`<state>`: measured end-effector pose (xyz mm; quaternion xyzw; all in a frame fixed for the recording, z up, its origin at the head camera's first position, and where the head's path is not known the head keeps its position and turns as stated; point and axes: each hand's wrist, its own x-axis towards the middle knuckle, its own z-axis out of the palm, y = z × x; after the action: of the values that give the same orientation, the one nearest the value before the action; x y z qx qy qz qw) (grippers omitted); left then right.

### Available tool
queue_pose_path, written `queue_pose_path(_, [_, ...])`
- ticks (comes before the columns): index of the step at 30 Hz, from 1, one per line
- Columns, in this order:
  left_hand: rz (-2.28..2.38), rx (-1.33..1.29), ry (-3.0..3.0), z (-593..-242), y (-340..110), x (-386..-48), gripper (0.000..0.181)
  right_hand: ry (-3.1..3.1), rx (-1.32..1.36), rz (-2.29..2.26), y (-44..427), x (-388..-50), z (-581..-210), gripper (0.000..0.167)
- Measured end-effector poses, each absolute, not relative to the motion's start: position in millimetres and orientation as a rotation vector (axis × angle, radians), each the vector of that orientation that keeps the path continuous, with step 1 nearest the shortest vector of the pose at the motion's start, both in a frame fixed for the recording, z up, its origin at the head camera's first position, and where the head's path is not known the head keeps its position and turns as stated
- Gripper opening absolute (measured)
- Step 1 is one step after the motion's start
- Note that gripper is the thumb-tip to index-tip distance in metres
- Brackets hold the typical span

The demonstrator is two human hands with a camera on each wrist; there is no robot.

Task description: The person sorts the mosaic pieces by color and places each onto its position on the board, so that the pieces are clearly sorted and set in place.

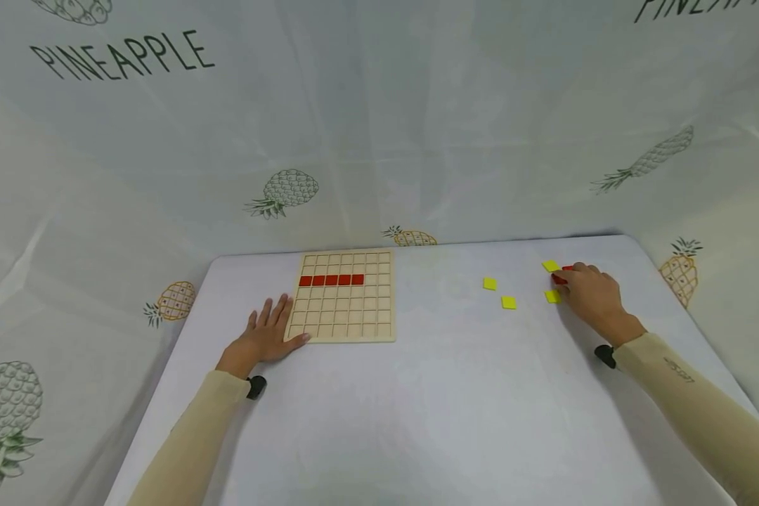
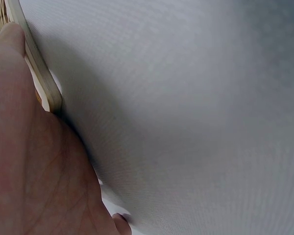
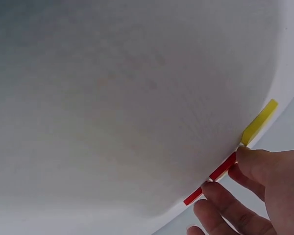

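nearest us, our left sleeve (image 1: 186, 436) leads to our left hand (image 1: 262, 341), fingers spread wide, touching the board (image 1: 344, 316). it bears five red tiles (image 1: 332, 280) in a row; rightward lie yellow tiles (image 1: 490, 283), then our right hand (image 1: 591, 295), fingers pinching another red tile (image 3: 223, 167).

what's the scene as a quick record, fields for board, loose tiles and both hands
board: gridded, on the table
row on board: five red tiles, side by side from the left edge
yellow tiles: four visible, loose, right of the board
left hand: rests at the board's near left corner, fingers spread
right hand: pinches a loose red tile
beside it: another red tile
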<state>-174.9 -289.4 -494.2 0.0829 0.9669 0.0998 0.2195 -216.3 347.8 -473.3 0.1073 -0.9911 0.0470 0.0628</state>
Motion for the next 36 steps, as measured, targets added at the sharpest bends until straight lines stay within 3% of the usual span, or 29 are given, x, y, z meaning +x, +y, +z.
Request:
queue_pose_path(14, [0.268,0.240,2.692,-499.8,-292.4,-177.9,0.108,-3.049,0.270,0.214,341.6,-216.3,-470.2,0.030])
queue_pose_path(21, [0.254,0.244,2.703,-505.9,-296.8,-178.7,0.125,-3.084,0.247,0.193,339.6,-217.1,-470.2,0.033])
queue_pose_path(30, [0.258,0.226,2.678,-496.7,-290.6,-177.0,0.109,-3.053,0.263,0.168,337.6,-219.2,-472.2,0.026])
queue_pose_path(36, [0.255,0.220,2.679,-495.7,-289.4,-175.8,0.108,-3.051,0.310,0.114,338.2,-219.0,-471.4,0.025])
